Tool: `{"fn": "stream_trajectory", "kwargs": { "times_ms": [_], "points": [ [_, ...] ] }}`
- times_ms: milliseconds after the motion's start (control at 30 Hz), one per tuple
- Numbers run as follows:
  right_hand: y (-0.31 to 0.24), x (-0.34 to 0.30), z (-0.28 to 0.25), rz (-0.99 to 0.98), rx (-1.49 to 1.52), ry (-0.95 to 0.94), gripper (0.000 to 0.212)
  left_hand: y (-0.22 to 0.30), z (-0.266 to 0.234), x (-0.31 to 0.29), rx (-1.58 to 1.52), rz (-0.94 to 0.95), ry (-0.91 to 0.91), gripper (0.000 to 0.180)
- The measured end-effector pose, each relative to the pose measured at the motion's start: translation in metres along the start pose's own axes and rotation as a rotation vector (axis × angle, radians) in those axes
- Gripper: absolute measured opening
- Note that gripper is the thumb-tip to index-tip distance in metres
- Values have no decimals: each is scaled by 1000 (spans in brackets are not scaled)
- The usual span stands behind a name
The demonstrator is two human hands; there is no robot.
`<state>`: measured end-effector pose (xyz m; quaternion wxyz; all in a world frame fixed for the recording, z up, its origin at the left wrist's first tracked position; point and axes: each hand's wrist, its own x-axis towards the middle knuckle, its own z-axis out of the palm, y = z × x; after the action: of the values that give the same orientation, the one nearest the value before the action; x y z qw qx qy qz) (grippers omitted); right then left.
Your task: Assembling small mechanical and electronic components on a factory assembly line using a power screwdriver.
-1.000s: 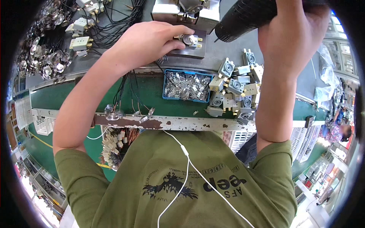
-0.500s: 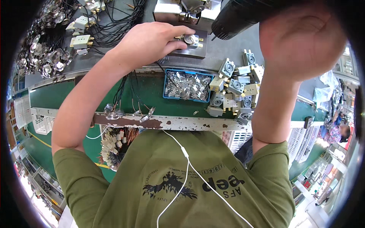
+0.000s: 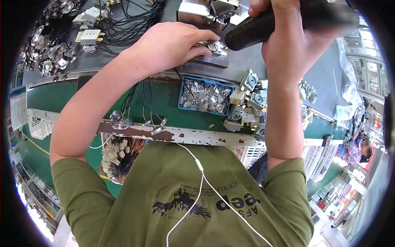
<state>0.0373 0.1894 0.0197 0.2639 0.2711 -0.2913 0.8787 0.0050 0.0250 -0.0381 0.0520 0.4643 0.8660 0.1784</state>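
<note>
My left hand (image 3: 166, 46) pinches a small switch-like part with a round metal cap (image 3: 213, 46) between thumb and forefinger. That part lies on a flat metal block (image 3: 220, 61) on the grey bench. In my right hand (image 3: 288, 51) is a black electric screwdriver (image 3: 252, 33), held slanted with its front end close to the right side of the part. The bit cannot be made out, nor whether it touches. Small metal pieces (image 3: 203, 95) fill a blue tray (image 3: 180, 94) in front of the block.
Several pale blocks with round centres (image 3: 257, 100) are heaped right of the tray, partly behind my right forearm. A metal fixture (image 3: 193, 13) stands behind the block. Black cables (image 3: 138, 29), white connectors (image 3: 90, 37) and capped discs (image 3: 53, 53) lie at left.
My right hand has come left and swung the screwdriver's front end nearer to the part. My left hand keeps its pinch. The whole view has shifted slightly.
</note>
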Motion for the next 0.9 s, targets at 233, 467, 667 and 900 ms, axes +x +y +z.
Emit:
{"fn": "stream_trajectory", "kwargs": {
  "times_ms": [233, 467, 667, 900],
  "points": [
    [-8, -1, -2, -14, -516, -45, 15, -2, 0, 0, -1, 7, -4, 37],
    [-1, 8, -13, 117, -491, -141, 19, -1, 0, 0, -9, 28, -13, 36],
    [8, 7, -25, 95, -67, -216, 22, -5, 3, 0, -12, 31, 2, 34],
    [-17, -8, 14, 7, -1115, -75, 19, -6, 2, 2, -13, 63, -9, 33]
  ]
}}
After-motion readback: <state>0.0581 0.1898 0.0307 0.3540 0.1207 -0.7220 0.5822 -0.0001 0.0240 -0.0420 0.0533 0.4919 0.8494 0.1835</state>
